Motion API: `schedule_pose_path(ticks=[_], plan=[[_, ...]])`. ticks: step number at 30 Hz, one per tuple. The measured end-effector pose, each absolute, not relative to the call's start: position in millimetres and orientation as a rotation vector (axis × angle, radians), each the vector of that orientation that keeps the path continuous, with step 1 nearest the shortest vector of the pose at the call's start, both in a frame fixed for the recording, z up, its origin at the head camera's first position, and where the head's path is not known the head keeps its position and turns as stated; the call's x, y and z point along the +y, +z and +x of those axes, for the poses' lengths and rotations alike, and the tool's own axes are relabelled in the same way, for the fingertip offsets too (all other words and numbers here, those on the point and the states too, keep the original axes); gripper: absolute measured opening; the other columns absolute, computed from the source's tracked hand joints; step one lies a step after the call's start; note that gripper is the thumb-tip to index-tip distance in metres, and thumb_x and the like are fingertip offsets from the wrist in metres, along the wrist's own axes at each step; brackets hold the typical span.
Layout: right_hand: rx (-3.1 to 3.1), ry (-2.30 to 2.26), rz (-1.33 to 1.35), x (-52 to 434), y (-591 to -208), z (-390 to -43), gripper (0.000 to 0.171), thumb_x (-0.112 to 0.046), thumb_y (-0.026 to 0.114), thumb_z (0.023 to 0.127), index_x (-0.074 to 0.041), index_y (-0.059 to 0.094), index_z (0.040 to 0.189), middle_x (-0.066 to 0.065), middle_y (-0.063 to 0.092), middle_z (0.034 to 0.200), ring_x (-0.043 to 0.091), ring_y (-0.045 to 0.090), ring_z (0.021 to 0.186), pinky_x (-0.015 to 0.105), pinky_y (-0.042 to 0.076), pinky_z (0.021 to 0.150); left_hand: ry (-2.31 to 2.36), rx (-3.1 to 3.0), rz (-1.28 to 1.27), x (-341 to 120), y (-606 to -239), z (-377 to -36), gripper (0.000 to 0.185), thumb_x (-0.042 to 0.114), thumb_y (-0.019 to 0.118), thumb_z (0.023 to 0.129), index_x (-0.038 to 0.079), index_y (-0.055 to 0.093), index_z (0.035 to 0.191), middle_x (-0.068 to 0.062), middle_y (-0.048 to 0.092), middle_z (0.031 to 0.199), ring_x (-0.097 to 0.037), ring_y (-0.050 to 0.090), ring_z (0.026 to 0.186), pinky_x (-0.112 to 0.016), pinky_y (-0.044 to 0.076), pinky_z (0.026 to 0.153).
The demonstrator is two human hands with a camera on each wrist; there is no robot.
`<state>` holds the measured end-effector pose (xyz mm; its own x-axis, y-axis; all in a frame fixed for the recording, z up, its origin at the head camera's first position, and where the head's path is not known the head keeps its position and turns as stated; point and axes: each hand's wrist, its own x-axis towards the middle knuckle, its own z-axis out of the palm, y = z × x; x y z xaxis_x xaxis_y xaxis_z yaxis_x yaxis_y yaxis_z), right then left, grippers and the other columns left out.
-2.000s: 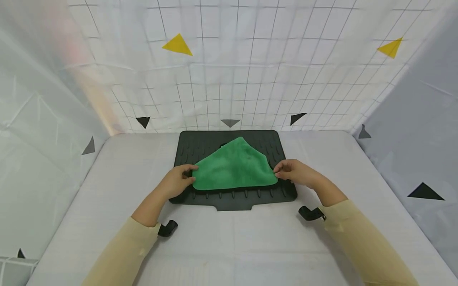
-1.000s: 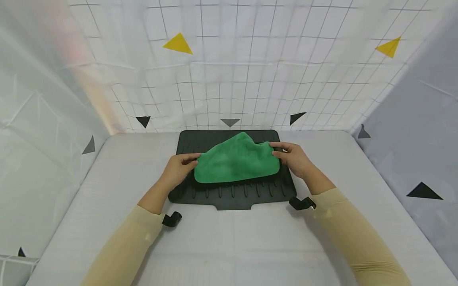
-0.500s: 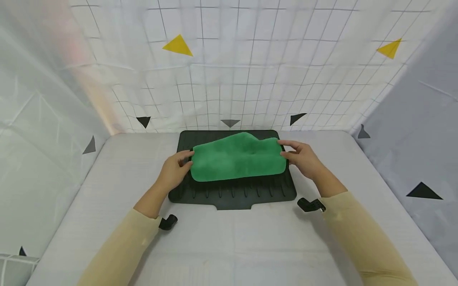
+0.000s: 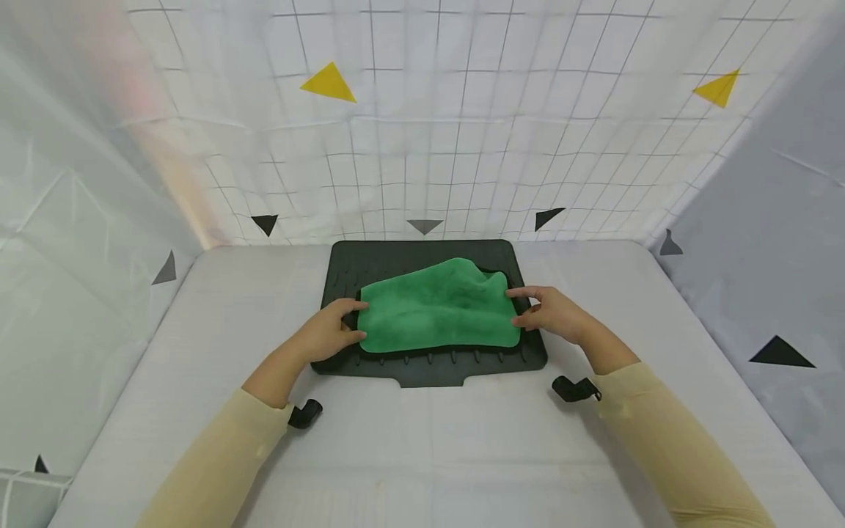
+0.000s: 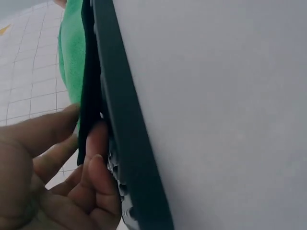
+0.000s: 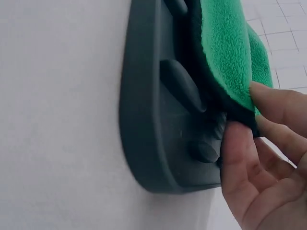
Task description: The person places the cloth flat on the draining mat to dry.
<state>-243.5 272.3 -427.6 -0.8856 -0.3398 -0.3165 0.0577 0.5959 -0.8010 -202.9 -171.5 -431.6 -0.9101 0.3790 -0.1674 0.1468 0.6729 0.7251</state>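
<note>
A green fluffy cloth (image 4: 429, 315) with a dark underside lies folded over a black ridged tray (image 4: 432, 378) in the head view. Its far edge rises in a hump and has a small loose fold at the right. My left hand (image 4: 323, 334) pinches the cloth's left end; the left wrist view has fingers (image 5: 98, 139) on both faces of its dark edge. At the opposite end my right hand (image 4: 557, 315) holds the right side. In the right wrist view, the cloth's corner (image 6: 230, 72) sits between the digits, close over the tray's raised ribs (image 6: 180, 86).
The tray stands on a white-covered table (image 4: 429, 447), its tab facing the near side. White sheeting with a grid (image 4: 422, 147) rises behind it, and plain sheets enclose both sides. A dark camera mount (image 4: 305, 415) sticks out from the left sleeve, another (image 4: 573, 389) from the right.
The cloth has gone from a triangular outline to a wider folded strip. Over the last half second both hands have brought it lower and nearer, while the tray has stayed put.
</note>
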Motion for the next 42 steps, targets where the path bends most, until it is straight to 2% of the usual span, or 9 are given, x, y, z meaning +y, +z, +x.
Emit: schedule_pose_path(ticks=[5,12,17,21,24,28,31,36,42], plan=[[2.360,-1.261,-0.260,273.0,-424.8,-239.3,0.069,-0.012,0.075,0.091,-0.008,0.043,0.152,0.015,0.066,0.092,0.025,0.068,0.094,0.039,0.056,0.087,1.088,2.603,0.435,-171.5,-429.1,-199.5,0.063,0.017,0.069,0.096,0.007,0.041,0.152,-0.015,0.035,0.156,-0.017,0.061,0.093,-0.033,0.053,0.078],[2.300,-1.280,-0.286,278.8,-414.9,-230.5,0.068,-0.009,0.072,0.092,-0.012,0.041,0.153,0.014,0.069,0.091,0.027,0.067,0.094,0.037,0.054,0.087,1.193,2.520,0.478,-182.0,-423.6,-193.7,0.067,0.016,0.070,0.095,0.007,0.038,0.153,-0.012,0.040,0.151,-0.019,0.057,0.078,-0.035,0.051,0.066],[2.286,-1.248,-0.333,280.7,-419.6,-224.9,0.071,-0.008,0.074,0.090,-0.012,0.041,0.152,0.010,0.064,0.082,0.024,0.062,0.085,0.037,0.052,0.081,1.069,2.513,0.494,-185.2,-427.7,-190.0,0.071,0.013,0.072,0.093,0.006,0.036,0.154,-0.014,0.034,0.156,-0.015,0.060,0.084,-0.032,0.053,0.072],[2.331,-1.176,-0.406,277.2,-425.3,-221.3,0.076,-0.009,0.078,0.087,-0.008,0.040,0.152,0.010,0.063,0.085,0.022,0.059,0.081,0.036,0.049,0.071,0.939,2.560,0.516,-181.9,-429.3,-188.7,0.074,0.012,0.074,0.091,0.004,0.036,0.154,-0.018,0.028,0.160,-0.011,0.062,0.087,-0.030,0.053,0.076],[2.357,-1.126,-0.453,274.9,-425.7,-219.7,0.078,-0.009,0.079,0.085,-0.006,0.039,0.153,0.011,0.064,0.088,0.023,0.060,0.081,0.035,0.050,0.068,0.918,2.568,0.527,-179.5,-428.3,-187.7,0.074,0.011,0.075,0.090,0.005,0.037,0.154,-0.018,0.033,0.156,-0.010,0.062,0.086,-0.029,0.053,0.075],[2.361,-1.084,-0.455,277.1,-421.9,-221.1,0.073,-0.012,0.076,0.089,-0.010,0.040,0.153,0.013,0.071,0.098,0.023,0.067,0.090,0.036,0.053,0.075,0.965,2.534,0.535,-180.3,-426.9,-189.7,0.072,0.014,0.074,0.092,0.008,0.039,0.154,-0.015,0.055,0.127,-0.014,0.058,0.082,-0.031,0.051,0.071],[2.368,-1.113,-0.457,280.4,-419.0,-227.8,0.063,-0.017,0.070,0.095,-0.009,0.042,0.151,0.017,0.065,0.122,0.025,0.068,0.102,0.039,0.056,0.084,1.043,2.522,0.518,-181.6,-426.2,-196.3,0.066,0.021,0.070,0.096,0.010,0.039,0.153,-0.010,0.060,0.109,-0.019,0.058,0.089,-0.035,0.051,0.074],[2.390,-1.244,-0.404,279.5,-418.7,-247.5,0.050,-0.026,0.060,0.103,-0.007,0.046,0.146,0.023,0.051,0.140,0.034,0.061,0.116,0.045,0.053,0.094,1.201,2.512,0.393,-181.6,-425.8,-212.8,0.055,0.026,0.059,0.103,0.008,0.041,0.151,-0.014,0.061,0.125,-0.028,0.059,0.111,-0.045,0.050,0.093],[2.357,-1.364,-0.330,268.7,-421.5,-269.1,0.045,-0.029,0.053,0.106,-0.004,0.049,0.143,0.022,0.050,0.140,0.038,0.055,0.119,0.047,0.050,0.098,1.274,2.489,0.231,-176.2,-426.9,-228.8,0.048,0.031,0.050,0.107,0.005,0.046,0.147,-0.022,0.060,0.128,-0.032,0.063,0.108,-0.045,0.052,0.093]])
